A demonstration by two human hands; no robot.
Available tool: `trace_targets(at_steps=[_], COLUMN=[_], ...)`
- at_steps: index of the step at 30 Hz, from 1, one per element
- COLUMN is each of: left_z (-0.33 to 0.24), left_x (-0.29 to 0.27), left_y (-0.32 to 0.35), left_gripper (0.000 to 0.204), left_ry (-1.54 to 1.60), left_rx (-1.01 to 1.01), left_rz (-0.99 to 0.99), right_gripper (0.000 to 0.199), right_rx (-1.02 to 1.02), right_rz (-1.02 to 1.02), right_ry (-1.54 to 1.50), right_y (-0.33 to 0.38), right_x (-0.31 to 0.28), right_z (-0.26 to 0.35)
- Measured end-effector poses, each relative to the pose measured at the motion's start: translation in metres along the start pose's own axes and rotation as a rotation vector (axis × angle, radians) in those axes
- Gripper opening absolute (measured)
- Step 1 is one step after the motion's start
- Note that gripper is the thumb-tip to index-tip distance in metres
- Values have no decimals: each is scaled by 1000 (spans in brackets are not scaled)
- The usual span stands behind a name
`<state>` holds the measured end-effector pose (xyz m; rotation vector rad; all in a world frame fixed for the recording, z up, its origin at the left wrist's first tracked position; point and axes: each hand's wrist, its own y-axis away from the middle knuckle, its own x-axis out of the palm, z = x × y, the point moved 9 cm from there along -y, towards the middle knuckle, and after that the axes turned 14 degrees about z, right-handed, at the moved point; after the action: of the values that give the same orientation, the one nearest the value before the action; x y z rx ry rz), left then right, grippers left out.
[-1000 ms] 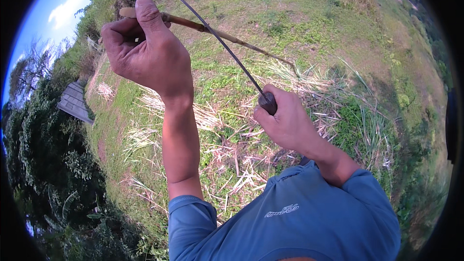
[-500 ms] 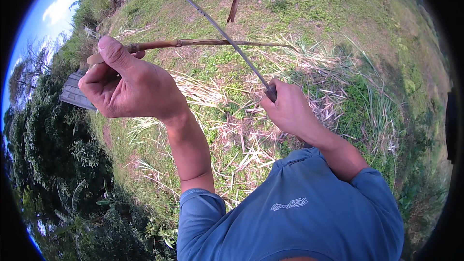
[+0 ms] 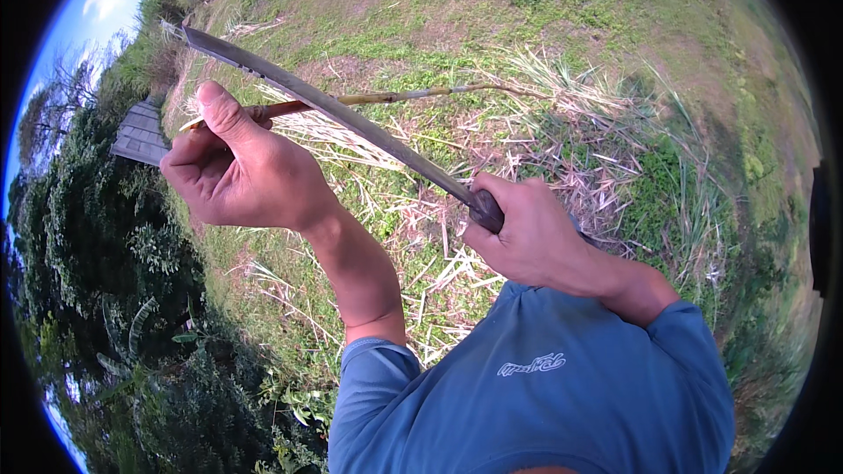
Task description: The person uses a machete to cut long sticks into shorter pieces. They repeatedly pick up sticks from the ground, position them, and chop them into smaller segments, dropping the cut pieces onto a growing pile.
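Note:
My left hand (image 3: pixel 250 167) pinches a long, thin, jointed cane stalk (image 3: pixel 386 97) near its left end, between the thumb and the bent fingers. The stalk reaches rightward in brown, yellow and greenish sections, narrowing toward its far end. My right hand (image 3: pixel 549 233) is wrapped round the dark handle of a machete (image 3: pixel 351 123). Its long grey blade slants up and left, passing in front of the stalk just right of my left hand. Whether blade and stalk touch, I cannot tell.
Cut dry stalks and straw (image 3: pixel 606 171) litter the grass below and beyond my hands. Dark leafy trees (image 3: pixel 97 246) stand to the left, with a grey slatted roof (image 3: pixel 140 133) beside them. Open grass (image 3: pixel 421 9) stretches ahead.
The machete has swung left and lower, its blade now across the stalk close to my left hand. A brown strip that was in mid-air has gone from view. Both hands shifted slightly.

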<state>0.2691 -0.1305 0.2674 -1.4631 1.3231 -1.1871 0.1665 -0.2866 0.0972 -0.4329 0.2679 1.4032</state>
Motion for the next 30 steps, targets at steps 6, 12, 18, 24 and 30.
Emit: trace_targets(at_steps=[6,12,18,24,30], left_z=[-3,4,11,11,8], left_x=[-27,-50,-62,-64,-76], left_y=[18,37,42,50,54], left_gripper=[19,19,20,20,19], left_ry=[138,227,228,130,144], left_rx=[-24,-75,-77,-150,-123], left_rz=[-9,-35,-70,-102,-116], right_gripper=[21,23,25,25,25], right_rx=[60,249,148,212,146], right_rz=[35,71,117,98,186], right_ry=[23,72,58,28,-22], right_y=[-3,-12,-1,-8,-6], right_x=[9,18,36,45,49], right_z=[-4,-48,-45,-77,-49])
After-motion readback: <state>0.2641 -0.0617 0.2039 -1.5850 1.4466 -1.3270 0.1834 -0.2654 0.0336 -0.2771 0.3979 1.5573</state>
